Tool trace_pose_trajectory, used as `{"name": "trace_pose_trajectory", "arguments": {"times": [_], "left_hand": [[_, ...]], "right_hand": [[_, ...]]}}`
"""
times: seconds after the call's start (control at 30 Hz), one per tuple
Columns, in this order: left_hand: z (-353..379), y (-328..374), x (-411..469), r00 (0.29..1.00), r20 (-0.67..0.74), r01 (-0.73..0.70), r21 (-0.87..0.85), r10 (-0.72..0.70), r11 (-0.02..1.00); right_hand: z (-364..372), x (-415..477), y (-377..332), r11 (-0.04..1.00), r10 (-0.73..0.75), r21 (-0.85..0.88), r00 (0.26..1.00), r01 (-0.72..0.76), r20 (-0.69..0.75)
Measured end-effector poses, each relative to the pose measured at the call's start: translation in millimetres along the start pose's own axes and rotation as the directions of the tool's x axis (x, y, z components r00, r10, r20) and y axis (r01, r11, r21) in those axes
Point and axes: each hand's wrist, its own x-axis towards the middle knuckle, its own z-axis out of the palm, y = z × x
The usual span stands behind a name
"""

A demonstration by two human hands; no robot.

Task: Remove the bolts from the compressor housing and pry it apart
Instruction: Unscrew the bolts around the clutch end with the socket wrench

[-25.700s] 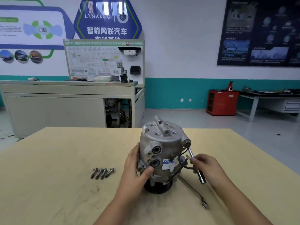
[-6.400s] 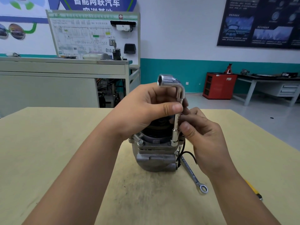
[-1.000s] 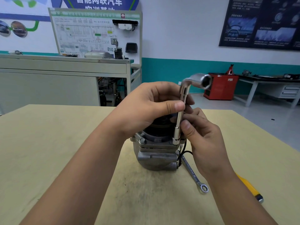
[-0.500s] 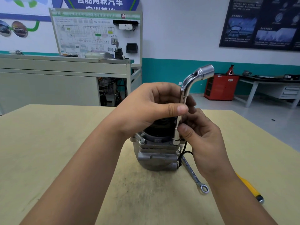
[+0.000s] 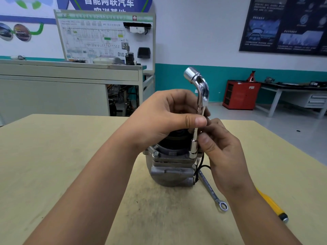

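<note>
The compressor housing (image 5: 169, 167) stands on the table (image 5: 53, 156), an L-shaped socket wrench (image 5: 198, 103) upright on its right rim. Left hand (image 5: 159, 117) and right hand (image 5: 221, 151) both pinch the shank. If it tilts, the socket could slip and round the hidden bolt.

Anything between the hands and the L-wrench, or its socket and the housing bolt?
Nothing visible. The left hand and right hand both pinch the L-wrench shaft, and its lower socket sits on the compressor housing flange; what it covers is hidden. The black wire hangs below the socket.
</note>
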Motion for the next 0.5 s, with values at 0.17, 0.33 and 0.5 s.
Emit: {"name": "trace_pose_trajectory", "arguments": {"times": [0.17,0.33,0.5], "left_hand": [[0.9,1.4,-0.1,1.0,-0.02,0.001,0.049,0.0,0.999],[1.2,1.7,0.5,1.0,-0.025,-0.001,0.059,0.002,0.998],[0.4,1.0,-1.2,0.999,0.051,0.017,-0.084,-0.013,0.996]], "right_hand": [[1.0,1.0,0.9,1.0,0.009,-0.015,0.999,-0.01,-0.031],[0.3,1.7,2.4,1.0,-0.001,-0.02,0.999,0.0,-0.034],[0.4,0.9,3.2,1.0,0.007,0.005,1.0,-0.007,-0.017]]}}
